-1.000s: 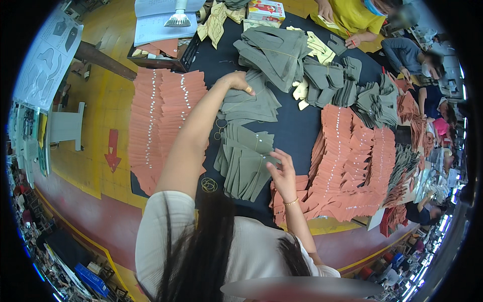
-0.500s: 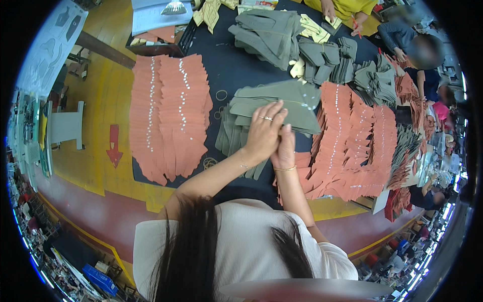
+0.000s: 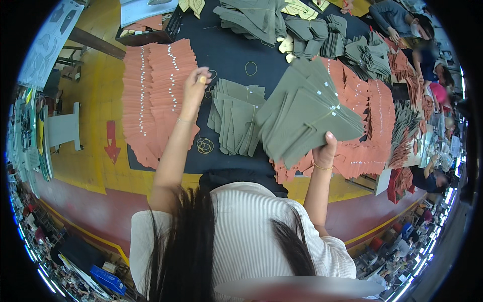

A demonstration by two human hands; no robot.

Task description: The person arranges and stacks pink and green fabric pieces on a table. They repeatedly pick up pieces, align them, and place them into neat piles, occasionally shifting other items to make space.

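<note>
My right hand [image 3: 326,151] grips a fanned stack of dark green cut pieces [image 3: 307,113] by its near right edge, thumb on top. A thin rubber band runs across this stack, and small white stickers dot it. The stack is raised and covers part of the orange pieces on the right. My left hand [image 3: 195,88] holds nothing I can see, its fingers apart, over the right edge of the left orange cut pieces [image 3: 158,95]. Close to its fingertips lies a loose rubber band [image 3: 213,74]. Another green bundle [image 3: 236,118] lies on the dark table between my arms.
Coiled rubber bands [image 3: 205,145] and a single band [image 3: 251,68] lie on the dark tabletop [image 3: 229,55]. More orange pieces [image 3: 378,121] are on the right, green stacks [image 3: 251,20] at the back. A black crate [image 3: 151,35] stands back left. Co-workers [image 3: 395,22] are at the far right.
My hands have separated. The right has lifted the green stack and tilted it rightward; the left has moved left, off the stack. The green bundle beneath and a rubber band behind it now show.
</note>
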